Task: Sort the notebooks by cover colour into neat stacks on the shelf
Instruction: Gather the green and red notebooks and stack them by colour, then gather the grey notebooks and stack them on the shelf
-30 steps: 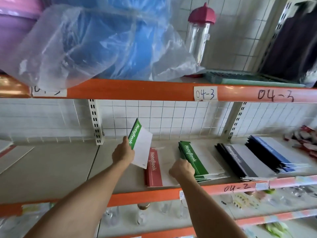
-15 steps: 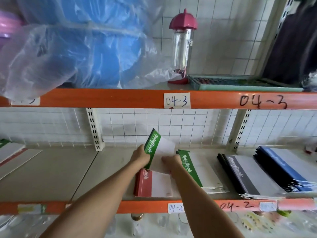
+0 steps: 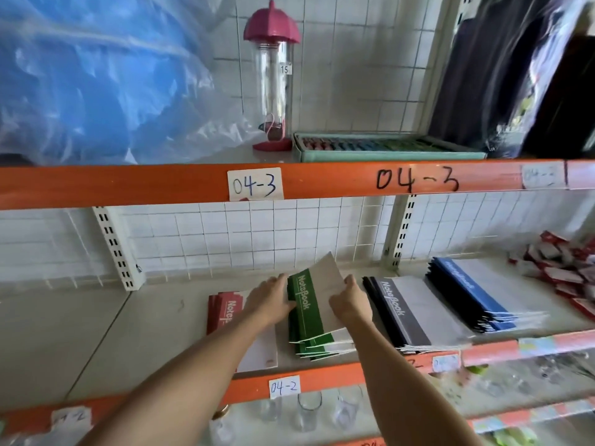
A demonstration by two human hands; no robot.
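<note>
A green-spined notebook [image 3: 317,294] lies tilted on top of the green stack [image 3: 317,344] on the middle shelf [image 3: 154,329]. My left hand [image 3: 273,297] grips its left spine edge and my right hand [image 3: 349,300] holds its right edge. Left of the green stack, partly under my left forearm, sits a red stack [image 3: 225,309]. To the right lie a black and grey stack [image 3: 405,313] and a blue stack [image 3: 467,291].
The orange upper shelf beam [image 3: 322,181] runs just above, bearing a pink-capped clear bottle [image 3: 273,75], a teal tray [image 3: 386,148] and a blue plastic-wrapped bundle [image 3: 96,75]. Red and white packets [image 3: 566,272] lie at far right. Glasses [image 3: 310,410] stand on the shelf below.
Both hands carried the green notebook rightwards from above the red stack and lowered it onto the green stack. My right hand came off the stack and took the notebook's right edge.
</note>
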